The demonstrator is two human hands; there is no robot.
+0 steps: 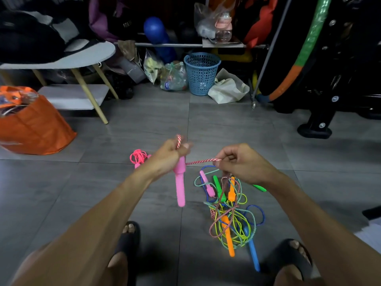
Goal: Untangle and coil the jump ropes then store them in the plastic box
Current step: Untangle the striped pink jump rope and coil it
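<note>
My left hand (168,154) grips the top of a pink jump-rope handle (180,182), which hangs downward, together with a loop of its red-and-white braided rope (203,161). That rope stretches right to my right hand (240,162), which pinches it. Below my right hand a tangle of jump ropes (231,213) lies on the grey tile floor, with pink, green, orange and blue handles and green, yellow and blue cords. A small coiled pink rope (138,157) lies on the floor just left of my left hand. No plastic box is in view.
An orange bag (35,129) stands at the left beside a low white table (68,58). A blue mesh bin (201,73), bags and bottles line the far wall. Black exercise equipment (321,120) stands at the right. My sandalled feet (128,238) are at the bottom.
</note>
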